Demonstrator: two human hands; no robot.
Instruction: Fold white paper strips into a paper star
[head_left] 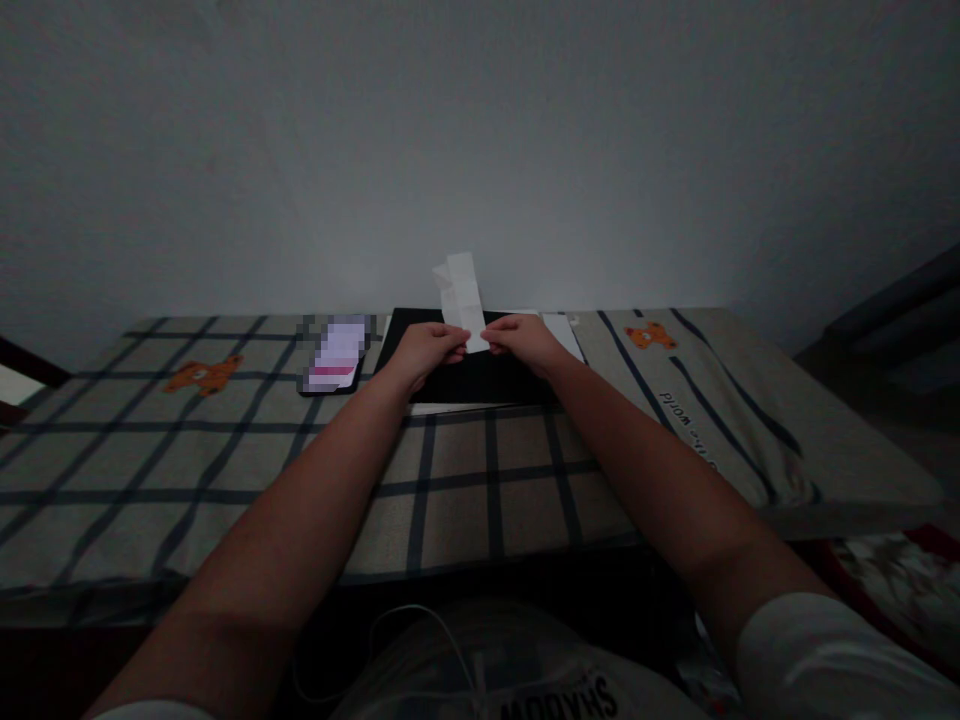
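Observation:
A folded piece of white paper (463, 290) stands up between my two hands, with creases across it and a pointed flap at its upper left. My left hand (433, 350) pinches its lower left edge between thumb and fingers. On the other side, my right hand (523, 340) pinches the lower right edge. Both hands are above a flat black sheet or board (480, 385) on the table. White paper (562, 332) shows from under the black piece at its right side.
A phone (334, 355) with a lit, partly blurred screen lies left of the black piece. The table wears a checked cloth (465, 480) with printed orange bears. A grey wall (480, 150) rises behind the table. A thin white cable (409, 610) hangs near my lap.

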